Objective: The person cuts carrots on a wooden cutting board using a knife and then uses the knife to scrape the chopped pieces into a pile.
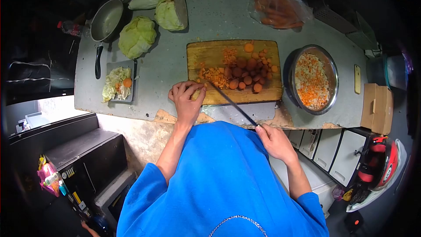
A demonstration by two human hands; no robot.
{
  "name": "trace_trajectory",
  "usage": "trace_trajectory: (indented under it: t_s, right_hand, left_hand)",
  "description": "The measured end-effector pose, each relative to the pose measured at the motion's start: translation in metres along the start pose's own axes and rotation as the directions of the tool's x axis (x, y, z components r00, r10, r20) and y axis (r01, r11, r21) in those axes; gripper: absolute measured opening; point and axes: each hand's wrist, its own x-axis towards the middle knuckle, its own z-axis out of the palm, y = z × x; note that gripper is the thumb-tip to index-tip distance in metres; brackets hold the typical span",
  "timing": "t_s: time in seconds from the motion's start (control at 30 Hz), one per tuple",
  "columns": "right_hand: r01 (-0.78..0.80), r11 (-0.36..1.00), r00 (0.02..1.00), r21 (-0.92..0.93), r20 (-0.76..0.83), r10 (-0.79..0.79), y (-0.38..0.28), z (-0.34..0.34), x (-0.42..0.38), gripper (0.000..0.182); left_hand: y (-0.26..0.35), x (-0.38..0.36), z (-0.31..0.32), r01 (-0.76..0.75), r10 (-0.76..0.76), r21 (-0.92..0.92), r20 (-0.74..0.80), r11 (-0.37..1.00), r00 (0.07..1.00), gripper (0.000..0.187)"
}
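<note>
My right hand [275,141] grips the handle of a kitchen knife [234,104], its long dark blade slanting up-left over a wooden cutting board [267,94]. The tip reaches diced carrot [215,75] near the board's left side. Close to that tip, my left hand [187,98] rests with bent fingers on the board's lower-left edge. What those fingers press on is mostly hidden. Rounds of sliced carrot [247,80] and finely chopped carrot [229,56] cover the board's middle and right.
Right of the board stands a steel bowl [337,79] of chopped vegetables. A bag of carrots [280,6] lies behind it. On the left are cabbages [138,37], a frying pan [106,19] and a dark tray [127,97] with cabbage scraps. A phone-like slab [357,79] lies far right.
</note>
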Motion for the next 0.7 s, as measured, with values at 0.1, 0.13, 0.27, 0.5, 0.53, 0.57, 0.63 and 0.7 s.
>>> trace_trajectory:
  t_s: [0.1,0.13,0.27,0.5,0.53,0.57,0.63,0.7]
  right_hand:
    - [-0.111,0.991,0.989,0.074,-0.090,0.117,-0.012,-0.009,-0.006,0.048]
    - [-0.113,0.991,0.988,0.077,-0.094,0.120,-0.010,-0.008,-0.006,0.048]
    - [-0.151,0.979,0.959,0.136,-0.222,0.178,-0.001,-0.003,-0.004,0.048]
    - [-0.147,0.966,0.934,0.210,-0.292,0.206,0.008,0.010,-0.006,0.048]
    - [-0.152,0.962,0.930,0.225,-0.297,0.216,0.008,0.011,-0.007,0.048]
    - [-0.149,0.959,0.926,0.243,-0.307,0.222,0.009,0.012,-0.007,0.048]
    - [-0.151,0.952,0.920,0.267,-0.315,0.234,0.010,0.013,-0.007,0.048]
    - [-0.168,0.954,0.924,0.248,-0.297,0.240,0.011,0.012,-0.007,0.047]
  left_hand:
    - [0.000,0.010,0.005,-0.088,0.090,0.058,-0.022,0.994,0.996,0.014]
    - [0.001,0.015,0.006,-0.142,0.146,0.104,-0.026,0.984,0.989,0.016]
    - [0.017,0.039,0.004,-0.212,0.212,0.058,0.013,0.975,0.977,0.020]
    - [0.011,0.056,0.003,-0.402,0.363,0.109,0.266,0.909,0.893,0.024]
    - [0.012,0.058,0.001,-0.390,0.349,0.107,0.278,0.914,0.895,0.023]
    - [0.015,0.061,0.001,-0.401,0.358,0.104,0.289,0.910,0.888,0.023]
    - [0.026,0.070,0.004,-0.337,0.316,0.051,0.246,0.940,0.916,0.021]
    - [0.038,0.080,0.004,-0.366,0.320,0.078,0.341,0.927,0.884,0.023]
